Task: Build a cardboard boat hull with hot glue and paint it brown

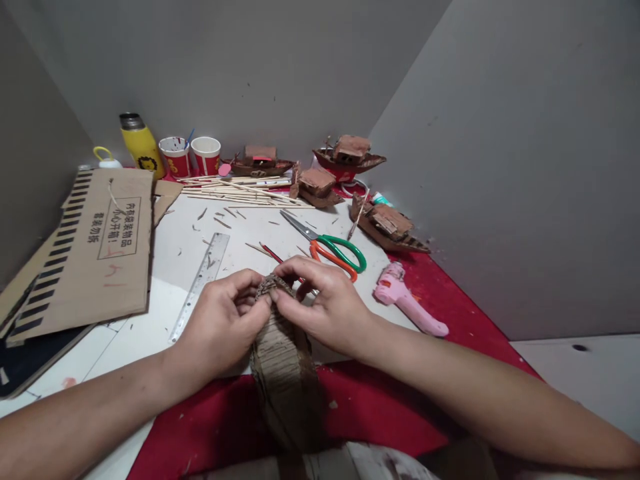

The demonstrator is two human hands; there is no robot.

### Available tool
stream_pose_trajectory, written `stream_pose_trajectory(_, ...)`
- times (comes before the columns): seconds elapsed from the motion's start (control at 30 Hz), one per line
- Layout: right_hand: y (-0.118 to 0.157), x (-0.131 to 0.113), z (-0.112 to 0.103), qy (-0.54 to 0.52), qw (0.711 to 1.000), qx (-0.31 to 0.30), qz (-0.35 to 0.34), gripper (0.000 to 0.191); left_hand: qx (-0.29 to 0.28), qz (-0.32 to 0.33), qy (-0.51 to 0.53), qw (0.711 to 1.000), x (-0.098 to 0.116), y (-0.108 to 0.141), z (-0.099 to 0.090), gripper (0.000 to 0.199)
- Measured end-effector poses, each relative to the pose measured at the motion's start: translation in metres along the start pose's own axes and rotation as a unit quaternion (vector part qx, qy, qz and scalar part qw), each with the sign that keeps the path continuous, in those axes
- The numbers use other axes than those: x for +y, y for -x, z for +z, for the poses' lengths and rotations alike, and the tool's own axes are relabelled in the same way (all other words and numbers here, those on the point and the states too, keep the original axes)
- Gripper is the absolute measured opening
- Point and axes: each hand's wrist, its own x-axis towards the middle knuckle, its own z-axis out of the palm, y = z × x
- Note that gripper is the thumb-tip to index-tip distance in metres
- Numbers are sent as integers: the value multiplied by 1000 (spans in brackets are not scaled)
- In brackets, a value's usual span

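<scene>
A boat-shaped cardboard hull with ridged, corrugated sides points away from me, its near end low in front of my body. At its far tip, my left hand pinches the left edge between thumb and fingers. My right hand grips the same tip from the right, thumb on the inside. Both thumbs almost meet there. Just beyond the hands lie scissors with green and orange handles and a dark red pencil, partly hidden by my right hand. A clear ruler rests left of my left hand.
Several brown model boats stand at the back and right. Wooden sticks lie in a pile beside paper cups and a yellow bottle. Printed cardboard is at left, a pink glue gun at right. Grey panels surround the table.
</scene>
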Motion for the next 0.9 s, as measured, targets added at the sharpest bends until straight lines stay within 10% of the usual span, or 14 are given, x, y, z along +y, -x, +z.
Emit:
stream_pose_trajectory(0.3, -21, 5, -16, -66, 996, -28, 47, 5, -18, -62, 131, 989, 0, -15, -12, 27)
stream_pose_trajectory(0.57, -52, 20, -40, -360, 875, 251, 204, 29, 77, -68, 182, 978, -6, -34, -47, 27)
stream_pose_trajectory(0.77, -45, 3, -5, -413, 863, 208, 203, 22, -29, -14, 227, 973, 3, -13, -11, 49)
stream_pose_trajectory(0.9, -36, -18, 21, -416, 877, 128, 202, 22, 86, -70, 270, 957, 8, -8, -6, 35)
